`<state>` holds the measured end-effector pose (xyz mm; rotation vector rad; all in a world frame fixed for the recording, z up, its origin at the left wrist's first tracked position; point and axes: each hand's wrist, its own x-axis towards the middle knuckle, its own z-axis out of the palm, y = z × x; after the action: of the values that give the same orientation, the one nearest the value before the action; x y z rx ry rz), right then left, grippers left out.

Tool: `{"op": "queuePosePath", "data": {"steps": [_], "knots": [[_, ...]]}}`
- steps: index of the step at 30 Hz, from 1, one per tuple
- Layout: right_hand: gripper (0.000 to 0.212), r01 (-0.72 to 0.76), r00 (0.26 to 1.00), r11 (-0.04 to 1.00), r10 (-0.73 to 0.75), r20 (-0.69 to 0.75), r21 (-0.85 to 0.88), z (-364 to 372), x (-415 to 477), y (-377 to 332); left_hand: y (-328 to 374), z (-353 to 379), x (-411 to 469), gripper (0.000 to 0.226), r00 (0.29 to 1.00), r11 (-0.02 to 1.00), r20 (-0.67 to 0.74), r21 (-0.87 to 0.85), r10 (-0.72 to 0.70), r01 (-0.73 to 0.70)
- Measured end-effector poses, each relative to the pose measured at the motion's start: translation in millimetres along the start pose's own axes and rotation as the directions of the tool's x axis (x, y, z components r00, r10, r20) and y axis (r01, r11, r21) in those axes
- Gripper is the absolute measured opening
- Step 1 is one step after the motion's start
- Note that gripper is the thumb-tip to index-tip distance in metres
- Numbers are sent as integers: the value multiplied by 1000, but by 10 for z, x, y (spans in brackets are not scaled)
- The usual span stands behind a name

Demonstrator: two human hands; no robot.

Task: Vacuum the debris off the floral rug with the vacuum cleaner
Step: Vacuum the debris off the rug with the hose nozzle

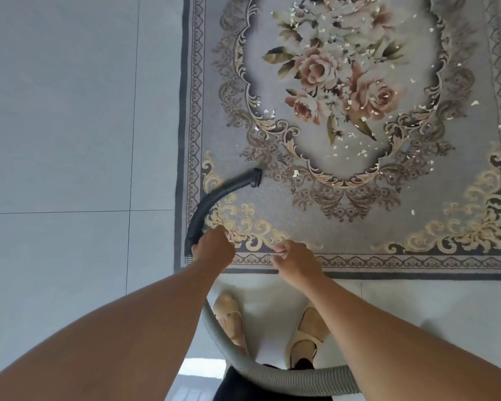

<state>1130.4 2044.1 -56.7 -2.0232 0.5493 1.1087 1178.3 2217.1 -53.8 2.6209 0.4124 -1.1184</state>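
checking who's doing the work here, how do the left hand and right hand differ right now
The left hand is closed around the black vacuum wand; the right hand holds nothing, its fingers loosely curled. The left hand sits by the floral rug's corner, while the right hand hovers further along its near border. Both are bare and extended forward above the rug's near edge.

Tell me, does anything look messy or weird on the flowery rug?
Yes. Small pale scraps of debris are scattered across the grey floral rug, thickest around the pink roses in its middle. The left hand holds the black curved vacuum nozzle near the rug's corner, short of most scraps.
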Motion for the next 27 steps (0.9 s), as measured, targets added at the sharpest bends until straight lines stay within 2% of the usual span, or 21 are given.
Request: {"op": "queuePosePath", "data": {"steps": [5, 16, 27], "knots": [[37, 19, 999, 997, -16, 51, -69, 399, 326, -105, -452, 174, 334, 39, 997, 998, 49, -24, -62, 64], [39, 70, 991, 985, -51, 123, -157, 1387, 1124, -458, -1409, 526, 1167, 42, 983, 965, 34, -184, -183, 186], [42, 118, 985, 977, -92, 149, -176, 1880, 1817, -565, -1694, 928, 1915, 48, 967, 917, 28, -314, -252, 247]]}}
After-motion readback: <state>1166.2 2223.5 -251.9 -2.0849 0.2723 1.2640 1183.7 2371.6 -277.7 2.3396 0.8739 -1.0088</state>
